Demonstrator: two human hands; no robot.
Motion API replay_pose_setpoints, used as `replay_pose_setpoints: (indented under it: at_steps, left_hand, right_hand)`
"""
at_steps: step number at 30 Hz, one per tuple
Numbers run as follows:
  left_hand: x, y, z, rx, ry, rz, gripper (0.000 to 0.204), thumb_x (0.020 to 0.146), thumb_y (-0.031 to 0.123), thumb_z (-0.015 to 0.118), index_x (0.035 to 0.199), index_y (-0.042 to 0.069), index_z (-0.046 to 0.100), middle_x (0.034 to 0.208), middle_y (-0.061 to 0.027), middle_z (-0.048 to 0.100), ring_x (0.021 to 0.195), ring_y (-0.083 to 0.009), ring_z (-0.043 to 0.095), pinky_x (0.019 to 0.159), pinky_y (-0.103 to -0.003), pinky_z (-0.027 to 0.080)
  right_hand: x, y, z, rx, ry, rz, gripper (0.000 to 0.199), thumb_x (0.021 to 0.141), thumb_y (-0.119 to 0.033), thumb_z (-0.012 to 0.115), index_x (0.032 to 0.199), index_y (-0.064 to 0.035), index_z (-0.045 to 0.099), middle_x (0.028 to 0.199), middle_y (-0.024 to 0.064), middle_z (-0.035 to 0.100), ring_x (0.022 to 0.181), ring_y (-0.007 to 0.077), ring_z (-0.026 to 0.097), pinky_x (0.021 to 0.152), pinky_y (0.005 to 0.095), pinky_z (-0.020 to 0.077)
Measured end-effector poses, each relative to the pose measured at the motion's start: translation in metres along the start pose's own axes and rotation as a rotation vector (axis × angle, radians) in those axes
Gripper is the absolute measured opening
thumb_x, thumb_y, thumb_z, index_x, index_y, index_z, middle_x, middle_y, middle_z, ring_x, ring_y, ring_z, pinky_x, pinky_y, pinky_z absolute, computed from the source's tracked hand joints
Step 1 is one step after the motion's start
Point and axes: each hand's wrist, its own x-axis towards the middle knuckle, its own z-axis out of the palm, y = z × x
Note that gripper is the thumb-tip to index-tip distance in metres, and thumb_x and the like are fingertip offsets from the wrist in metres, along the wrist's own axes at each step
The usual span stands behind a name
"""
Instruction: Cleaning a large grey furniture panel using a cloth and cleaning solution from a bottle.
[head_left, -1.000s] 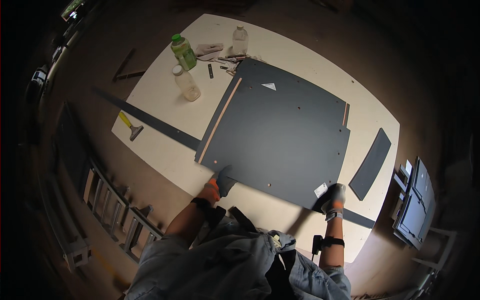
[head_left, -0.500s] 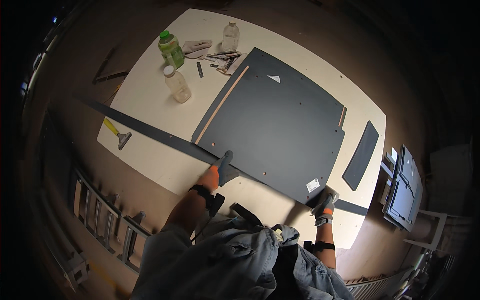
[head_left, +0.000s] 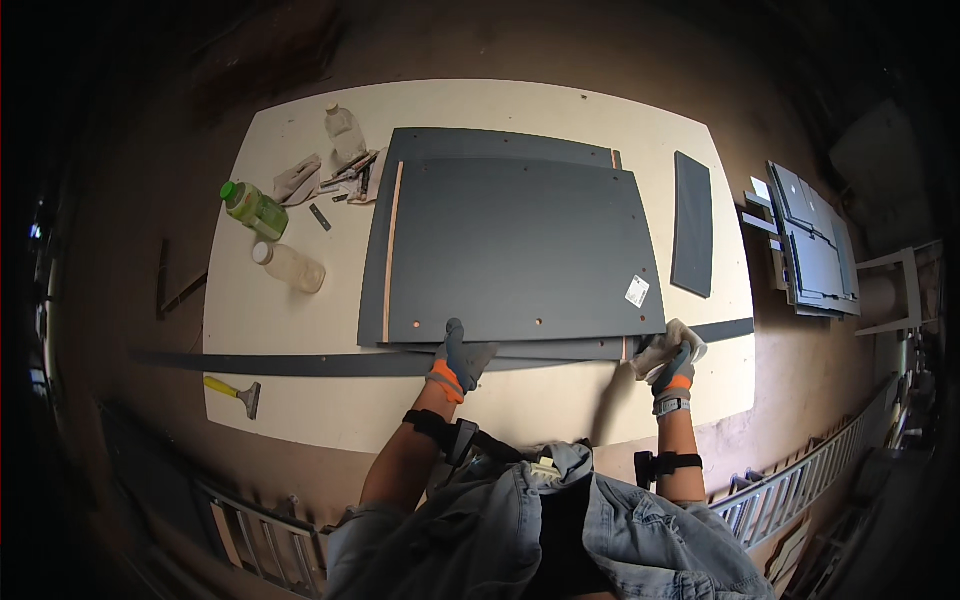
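A dark grey flat panel (head_left: 525, 250) with several small holes and a white label lies on top of a second, similar panel (head_left: 505, 146), slightly out of line with it. My left hand (head_left: 461, 362), in a grey glove with an orange cuff, grips the top panel's near edge, thumb above and fingers below. At the near right corner my right hand (head_left: 675, 372), gloved the same way, is closed on a crumpled whitish cloth (head_left: 660, 350) against the panel's edge. A long narrow dark strip (head_left: 270, 365) runs across the white table (head_left: 540, 410) beneath the panels.
Left on the table are a green bottle (head_left: 254, 210), two clear bottles (head_left: 295, 268) (head_left: 345, 135), a glove (head_left: 297, 180) and a yellow-handled scraper (head_left: 235, 391). A short dark board (head_left: 692, 225) lies right. More panels (head_left: 815, 240) are stacked beyond the table; a ladder-like frame (head_left: 810, 470) stands nearby.
My view has turned, so the table now sits squarer. The top panel shows offset from the one below. More of the cloth shows in my right hand; my left hand stays at the near edge.
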Motion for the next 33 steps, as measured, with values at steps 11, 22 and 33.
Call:
replay_pose_setpoints:
  at_steps: [11,22,33]
  left_hand:
    - [-0.031,0.172,-0.079,0.571,0.036,0.464,0.038,0.084,0.024,0.062,0.11,-0.001,0.051,0.089,-0.0124,0.06,0.077,-0.0238,0.062,0.066,-0.032,0.053]
    - [0.009,0.29,-0.128,0.823,0.761,1.089,0.115,0.059,0.039,0.083,0.141,0.0,0.015,0.143,-0.0205,0.028,0.127,-0.0302,0.036,0.105,-0.036,0.03]
    - [0.061,0.305,-0.085,0.956,0.623,1.116,0.088,0.062,0.039,0.082,0.129,-0.001,0.041,0.127,-0.0174,0.05,0.116,-0.0285,0.049,0.099,-0.037,0.04]
  right_hand:
    - [-0.114,-0.041,0.022,0.452,-0.619,0.194,0.075,0.086,-0.051,0.048,0.14,-0.0048,0.027,0.142,0.0165,0.032,0.127,0.0359,0.037,0.103,0.0546,0.0321]
    - [-0.188,-0.006,0.103,0.14,-0.714,0.344,0.065,0.084,-0.036,0.054,0.135,0.0004,0.034,0.129,0.0171,0.048,0.116,0.0308,0.049,0.098,0.0441,0.0397]
    - [-0.211,-0.011,0.084,0.387,-0.625,0.573,0.056,0.091,-0.033,0.049,0.131,0.0044,0.038,0.123,0.0166,0.053,0.111,0.0253,0.054,0.097,0.0381,0.0423]
